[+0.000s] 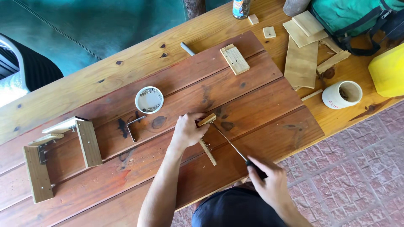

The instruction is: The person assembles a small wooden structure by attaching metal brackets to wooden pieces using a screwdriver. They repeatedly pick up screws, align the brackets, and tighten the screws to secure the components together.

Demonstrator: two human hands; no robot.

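Gripping a screwdriver [235,148] by its dark handle, right hand [269,181] sits nearest the camera, the tip reaching the small wooden piece [207,120]. Left hand [187,129] pinches that piece, upright on a thin strip [208,151]. Left of the piece: metal bracket [134,126], then wooden assemblies [63,153]. Beyond the piece: white dish [149,100] of hardware, wood block [235,59].

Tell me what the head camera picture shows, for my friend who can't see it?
A person's left hand steadies small pale wooden strips on a reddish-brown plank tabletop while the right hand holds a long thin dark-handled screwdriver with its tip at them. A round white dish of metal bits and a bent metal bracket lie nearby.
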